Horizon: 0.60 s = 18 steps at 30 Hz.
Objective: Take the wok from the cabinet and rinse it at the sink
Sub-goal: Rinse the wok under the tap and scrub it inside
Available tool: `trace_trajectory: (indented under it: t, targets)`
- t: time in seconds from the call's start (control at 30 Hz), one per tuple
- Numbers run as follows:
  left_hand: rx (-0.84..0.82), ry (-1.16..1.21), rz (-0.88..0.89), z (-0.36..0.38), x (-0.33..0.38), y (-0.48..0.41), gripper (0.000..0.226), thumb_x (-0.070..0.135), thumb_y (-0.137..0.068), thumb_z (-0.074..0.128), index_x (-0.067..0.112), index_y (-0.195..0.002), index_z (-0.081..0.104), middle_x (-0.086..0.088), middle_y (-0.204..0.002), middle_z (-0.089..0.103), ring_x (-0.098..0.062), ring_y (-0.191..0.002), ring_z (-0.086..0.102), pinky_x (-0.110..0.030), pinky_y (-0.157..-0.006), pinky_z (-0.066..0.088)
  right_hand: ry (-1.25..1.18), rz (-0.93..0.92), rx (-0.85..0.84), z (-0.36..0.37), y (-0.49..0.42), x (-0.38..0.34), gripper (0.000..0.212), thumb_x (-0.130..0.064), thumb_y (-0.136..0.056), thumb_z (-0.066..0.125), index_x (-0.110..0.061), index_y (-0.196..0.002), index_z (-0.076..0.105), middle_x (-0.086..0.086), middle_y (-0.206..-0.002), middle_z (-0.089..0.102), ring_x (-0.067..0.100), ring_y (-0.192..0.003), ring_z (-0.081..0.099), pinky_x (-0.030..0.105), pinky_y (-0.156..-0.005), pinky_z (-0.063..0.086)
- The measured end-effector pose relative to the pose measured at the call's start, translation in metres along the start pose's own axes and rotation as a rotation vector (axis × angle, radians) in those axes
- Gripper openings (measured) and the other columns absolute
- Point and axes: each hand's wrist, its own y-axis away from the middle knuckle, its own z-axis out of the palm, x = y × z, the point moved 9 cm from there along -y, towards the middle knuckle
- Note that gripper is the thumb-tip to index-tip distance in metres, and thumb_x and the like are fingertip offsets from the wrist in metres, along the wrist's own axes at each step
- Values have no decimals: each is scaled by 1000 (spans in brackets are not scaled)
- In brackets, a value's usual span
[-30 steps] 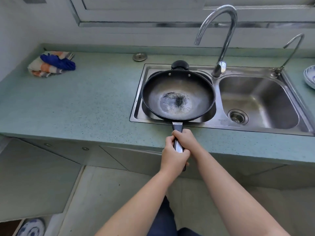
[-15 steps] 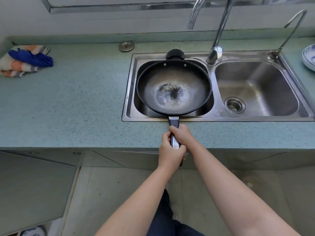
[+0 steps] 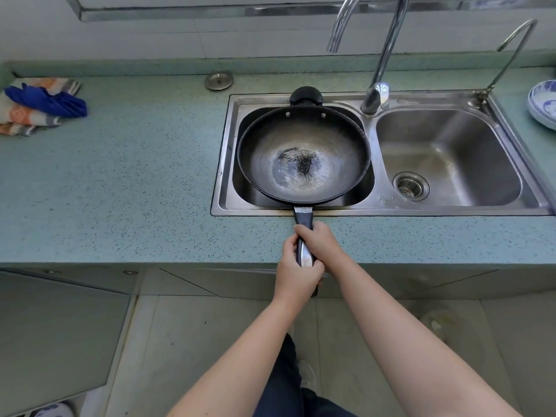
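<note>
Both hands are clamped on the wok's handle: right hand (image 3: 322,245) in front, left hand (image 3: 296,272) just behind it. Straight ahead of them sits the wok (image 3: 304,155), round, dark and scorched at its centre, filling the left basin of the steel sink (image 3: 228,152). A tall chrome faucet (image 3: 388,55) arches ahead and right. Far left on the speckled green surface (image 3: 120,182) is a striped cloth (image 3: 39,106); far right, a patterned plate (image 3: 544,103). Grip and wok are unchanged from half a second ago.

Speckled teal countertop (image 3: 120,191), grey tiled floor (image 3: 210,341)
</note>
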Motion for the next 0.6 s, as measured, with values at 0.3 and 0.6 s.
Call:
trace_trajectory:
  t: [0.3,0.6]
  targets:
    - [-21,-339,101,-13,2,5,50,27,-88,57,20,-134,41,0,-116,58,-13,-106,54,-23,-89,43,100,-23,20,-18,18,3,35,-24,-88,58,-9,-117,48,-2,-84,59,17,-83,57,30,-77,45]
    - [5,-701,446,-6,70,-30,80,53,-70,29,5,-133,44,-9,-128,50,-24,-123,42,-30,-103,31,329,-130,129,-65,19,-37,38,-26,-89,54,-11,-123,46,1,-111,56,16,-98,56,23,-78,37]
